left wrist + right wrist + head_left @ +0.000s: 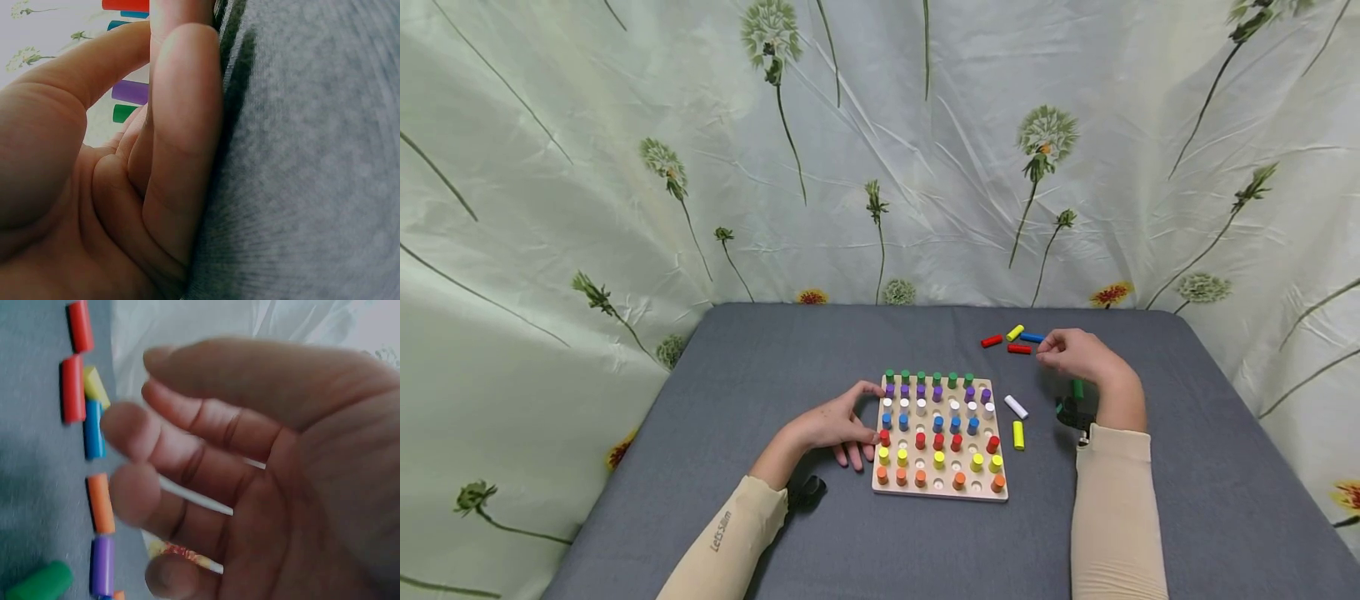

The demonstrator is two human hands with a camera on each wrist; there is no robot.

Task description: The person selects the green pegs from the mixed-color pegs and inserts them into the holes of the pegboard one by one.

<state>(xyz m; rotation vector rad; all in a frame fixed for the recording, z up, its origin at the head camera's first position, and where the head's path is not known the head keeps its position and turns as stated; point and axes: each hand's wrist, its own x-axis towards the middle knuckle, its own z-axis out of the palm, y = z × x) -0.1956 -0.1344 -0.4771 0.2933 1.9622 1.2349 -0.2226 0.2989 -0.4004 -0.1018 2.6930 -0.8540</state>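
Observation:
A wooden pegboard [921,492] stands on the table with rows of green, purple, white, blue, red, yellow and orange pegs; several holes have no peg. My left hand [835,427] touches the board's left edge, thumb and index finger spread apart along it. Over the loose pegs at the back right is my right hand [1082,354], fingers loosely bent. Nothing shows between its thumb and fingers in the right wrist view. Near its fingertips lie a blue peg [1032,337] and a red peg [1019,349]. An orange peg [100,503] and a purple peg [102,565] appear below the fingers there.
Another red peg [992,341] and a yellow peg [1015,332] lie behind the board. To its right are a white peg [1017,407] and a second yellow peg [1018,435]. A green peg [1078,389] lies beside the right wrist. A floral curtain [880,150] hangs behind the grey table [760,358].

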